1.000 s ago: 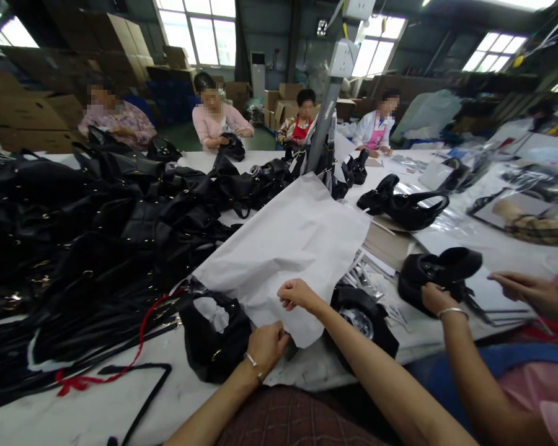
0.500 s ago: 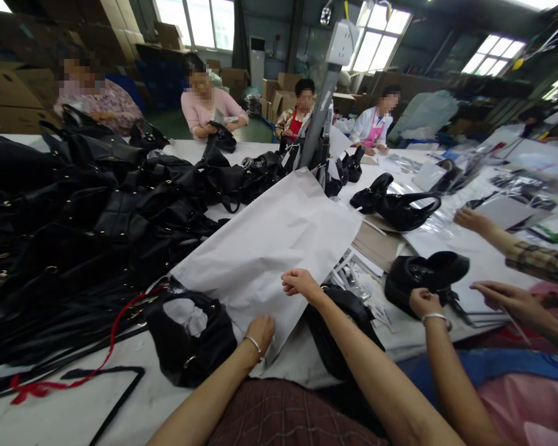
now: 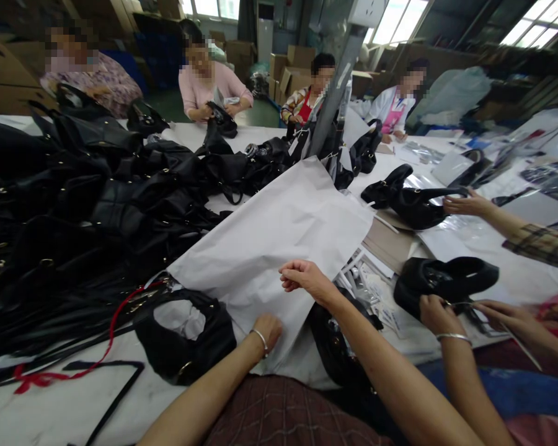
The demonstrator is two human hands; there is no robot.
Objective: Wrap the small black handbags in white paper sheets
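Note:
A large creased white sheet (image 3: 279, 217) lies across the middle of the table. My left hand (image 3: 268, 331), with a bracelet at the wrist, rests on its near part, fingers curled down; what they hold, if anything, is hidden. Above the sheet, to the right, my right hand (image 3: 307, 280) has its fingers curled in and nothing visible in them. Left of my left hand sits a black bag (image 3: 155, 353) with white stuffing in its opening. Another black bag (image 3: 328, 347) is partly covered by my right forearm.
Black bags (image 3: 84, 229) are heaped at the left, near a red ribbon (image 3: 116, 322). A grey post (image 3: 332, 93) rises behind the sheet. At right, a neighbour's hands (image 3: 441, 314) work by a black bag (image 3: 413, 288); another hand (image 3: 469, 203) touches a bag handle. Several people sit opposite.
The view has shifted slightly. At right, another person's hand has reached a black bag's handle, and the neighbour's two hands have come closer together. My hands keep nearly the same pose.

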